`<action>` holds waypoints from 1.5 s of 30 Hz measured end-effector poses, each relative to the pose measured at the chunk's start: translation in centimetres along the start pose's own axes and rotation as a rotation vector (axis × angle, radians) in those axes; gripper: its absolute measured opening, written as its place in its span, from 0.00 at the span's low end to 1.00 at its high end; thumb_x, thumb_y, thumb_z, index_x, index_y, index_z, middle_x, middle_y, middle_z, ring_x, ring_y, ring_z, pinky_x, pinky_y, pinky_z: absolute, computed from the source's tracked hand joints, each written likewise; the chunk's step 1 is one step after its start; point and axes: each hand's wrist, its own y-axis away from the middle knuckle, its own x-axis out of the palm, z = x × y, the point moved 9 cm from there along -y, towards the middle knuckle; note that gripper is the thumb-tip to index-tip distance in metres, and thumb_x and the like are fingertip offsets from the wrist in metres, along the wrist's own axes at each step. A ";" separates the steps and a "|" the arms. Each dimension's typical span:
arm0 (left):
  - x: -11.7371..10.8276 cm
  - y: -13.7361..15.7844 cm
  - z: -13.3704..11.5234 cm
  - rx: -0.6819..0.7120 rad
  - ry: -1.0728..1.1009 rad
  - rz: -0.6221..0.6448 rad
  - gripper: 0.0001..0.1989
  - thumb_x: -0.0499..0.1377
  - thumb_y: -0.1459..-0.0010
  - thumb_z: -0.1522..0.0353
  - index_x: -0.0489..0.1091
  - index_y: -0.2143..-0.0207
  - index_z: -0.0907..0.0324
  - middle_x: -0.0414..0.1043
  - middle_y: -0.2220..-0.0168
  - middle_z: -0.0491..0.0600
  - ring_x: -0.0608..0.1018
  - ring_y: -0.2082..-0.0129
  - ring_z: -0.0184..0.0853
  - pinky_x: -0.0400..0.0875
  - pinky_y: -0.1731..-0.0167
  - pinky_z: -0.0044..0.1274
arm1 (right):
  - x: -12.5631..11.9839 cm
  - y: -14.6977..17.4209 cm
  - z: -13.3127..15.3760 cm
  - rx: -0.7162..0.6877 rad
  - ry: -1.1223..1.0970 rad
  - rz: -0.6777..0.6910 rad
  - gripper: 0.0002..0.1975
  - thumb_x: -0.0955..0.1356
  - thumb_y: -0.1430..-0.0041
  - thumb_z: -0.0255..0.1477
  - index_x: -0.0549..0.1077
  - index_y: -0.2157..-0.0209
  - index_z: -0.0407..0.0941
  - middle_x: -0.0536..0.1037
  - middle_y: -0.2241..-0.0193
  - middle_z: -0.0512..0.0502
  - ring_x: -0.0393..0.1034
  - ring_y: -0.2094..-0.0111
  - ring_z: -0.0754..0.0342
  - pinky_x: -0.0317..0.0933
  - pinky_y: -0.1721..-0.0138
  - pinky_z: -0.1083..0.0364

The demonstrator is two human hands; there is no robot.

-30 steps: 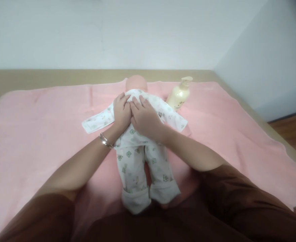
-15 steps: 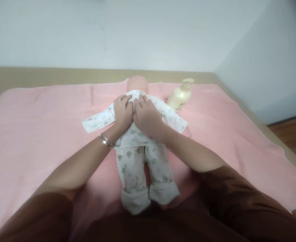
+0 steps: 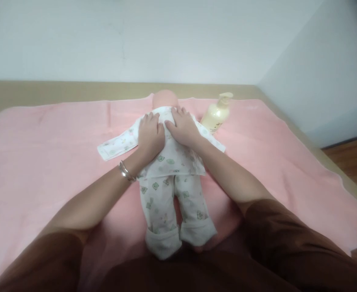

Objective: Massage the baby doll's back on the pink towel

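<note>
A baby doll (image 3: 169,162) in a white printed suit lies on a pink blanket (image 3: 44,154), its bald head (image 3: 165,98) pointing away from me. My left hand (image 3: 149,136) rests flat on the left side of the doll's upper torso, a bracelet at the wrist. My right hand (image 3: 183,129) lies flat on the right side near the shoulder, fingers spread toward the neck. Neither hand grips anything. The doll's legs (image 3: 174,215) point toward me.
A cream pump bottle (image 3: 216,113) stands just right of the doll's shoulder. The blanket covers a tan bed surface (image 3: 59,91) set in a corner of white walls. Wooden floor (image 3: 353,158) shows at the right.
Both hands slid up the doll's torso and apart; the right hand moved from the middle of the chest to the right shoulder area. The shirt's lower part is now uncovered.
</note>
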 end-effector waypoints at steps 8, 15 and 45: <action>0.6 2.8 -1.9 0.003 0.117 0.055 0.27 0.47 0.33 0.67 0.64 0.34 0.60 0.55 0.26 0.56 0.54 0.23 0.47 0.47 0.22 0.46 | -0.6 1.3 0.2 0.095 0.114 -0.140 0.33 0.57 0.29 0.36 0.60 0.33 0.25 0.63 0.33 0.17 0.60 0.31 0.27 0.56 0.33 0.30; -0.2 -0.3 1.4 -0.118 0.177 0.018 0.28 0.49 0.42 0.69 0.71 0.39 0.61 0.67 0.32 0.55 0.65 0.29 0.45 0.55 0.23 0.42 | 0.2 4.6 3.7 -0.093 0.127 -0.167 0.28 0.53 0.27 0.33 0.64 0.35 0.31 0.67 0.34 0.22 0.58 0.30 0.30 0.54 0.30 0.30; 0.1 -0.1 -1.4 0.113 -0.098 0.082 0.20 0.46 0.36 0.68 0.72 0.50 0.63 0.75 0.43 0.61 0.72 0.36 0.49 0.62 0.29 0.45 | -1.4 1.8 1.7 -0.048 0.250 0.007 0.25 0.53 0.26 0.34 0.70 0.47 0.32 0.77 0.48 0.26 0.71 0.44 0.35 0.64 0.40 0.40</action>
